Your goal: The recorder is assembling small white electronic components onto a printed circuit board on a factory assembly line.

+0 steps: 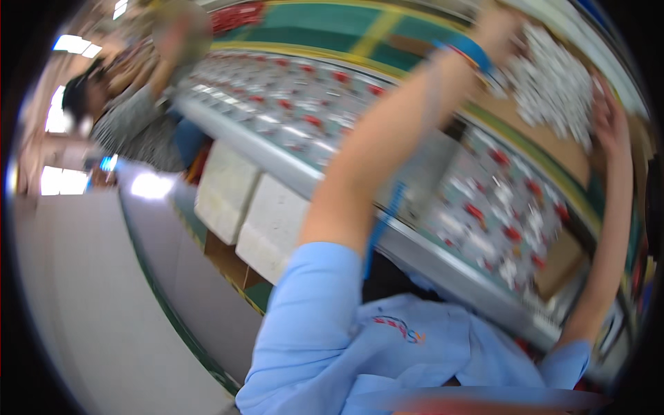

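Note:
A heap of small white parts (553, 83) lies on a brown cardboard sheet (546, 142) at the far right. Over the heap's left edge is my left hand (499, 36), at the end of an outstretched arm. Motion smears its fingers, so whether it holds any part cannot be made out. A blue band (472, 54) circles that wrist. My right hand (610, 123) rests against the right side of the heap, its fingers stretched and apart. I make out nothing in it.
A conveyor line (277, 104) crosses beneath my left arm, carrying many small red and clear-looking pieces. Pale bins (273, 225) stand along its near edge. A co-worker in a grey top (142, 128) is at the far left. A blue coiled cord (387, 218) hangs beside my left arm.

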Tool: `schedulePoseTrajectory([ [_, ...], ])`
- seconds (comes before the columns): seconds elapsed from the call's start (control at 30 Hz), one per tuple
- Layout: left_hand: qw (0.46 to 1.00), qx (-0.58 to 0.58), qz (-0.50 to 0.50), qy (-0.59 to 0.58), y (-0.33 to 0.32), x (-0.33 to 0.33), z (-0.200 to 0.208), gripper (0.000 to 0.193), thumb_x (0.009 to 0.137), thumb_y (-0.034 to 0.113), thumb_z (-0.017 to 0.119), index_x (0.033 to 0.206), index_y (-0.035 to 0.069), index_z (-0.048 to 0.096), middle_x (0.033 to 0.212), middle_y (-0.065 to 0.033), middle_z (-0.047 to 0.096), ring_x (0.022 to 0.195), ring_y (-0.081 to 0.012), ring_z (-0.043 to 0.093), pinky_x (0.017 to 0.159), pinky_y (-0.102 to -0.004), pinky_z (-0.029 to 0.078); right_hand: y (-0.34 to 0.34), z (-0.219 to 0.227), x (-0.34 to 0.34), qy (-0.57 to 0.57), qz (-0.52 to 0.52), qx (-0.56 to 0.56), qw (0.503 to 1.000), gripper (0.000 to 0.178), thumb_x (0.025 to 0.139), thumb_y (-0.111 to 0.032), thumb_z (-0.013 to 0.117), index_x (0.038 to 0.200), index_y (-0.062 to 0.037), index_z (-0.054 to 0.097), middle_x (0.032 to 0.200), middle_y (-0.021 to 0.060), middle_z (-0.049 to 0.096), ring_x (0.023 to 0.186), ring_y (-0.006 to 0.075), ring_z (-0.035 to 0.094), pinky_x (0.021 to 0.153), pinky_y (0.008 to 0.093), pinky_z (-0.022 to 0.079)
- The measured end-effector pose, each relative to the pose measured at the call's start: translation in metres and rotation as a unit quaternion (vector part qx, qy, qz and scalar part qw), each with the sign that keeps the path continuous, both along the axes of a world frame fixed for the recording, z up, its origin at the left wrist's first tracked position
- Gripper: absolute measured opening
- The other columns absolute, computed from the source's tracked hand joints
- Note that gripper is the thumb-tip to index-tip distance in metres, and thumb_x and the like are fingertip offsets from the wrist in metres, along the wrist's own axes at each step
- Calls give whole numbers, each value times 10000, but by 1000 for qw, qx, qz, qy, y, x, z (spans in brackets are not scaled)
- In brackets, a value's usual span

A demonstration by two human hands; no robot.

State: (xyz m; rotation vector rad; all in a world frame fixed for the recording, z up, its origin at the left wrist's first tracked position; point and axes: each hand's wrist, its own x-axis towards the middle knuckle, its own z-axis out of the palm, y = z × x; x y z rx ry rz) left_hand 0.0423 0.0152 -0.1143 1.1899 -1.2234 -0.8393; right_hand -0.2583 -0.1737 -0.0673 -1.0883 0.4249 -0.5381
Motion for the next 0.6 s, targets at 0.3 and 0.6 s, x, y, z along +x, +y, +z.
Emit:
schedulePoseTrajectory([
  [0.3, 916, 112, -191, 334, 107, -50, 77, 291, 1059, 234, 531, 1228, -2, 509, 828, -9, 523, 581, -49, 395, 454, -126, 303, 161, 54, -76, 76, 56, 54, 994, 350, 1008, -135, 583, 1345, -61, 529, 1009, 53, 640, 679, 22, 488, 423, 140, 309],
  [0.6, 949, 192, -121, 218, 179, -87, 50, 407, 1023, 247, 585, 1320, -28, 538, 1085, -85, 648, 619, -59, 460, 459, -192, 384, 233, 12, -113, 216, 110, -102, 965, 339, 955, -217, 668, 1218, -20, 586, 932, 64, 727, 561, -19, 438, 427, 150, 265],
])
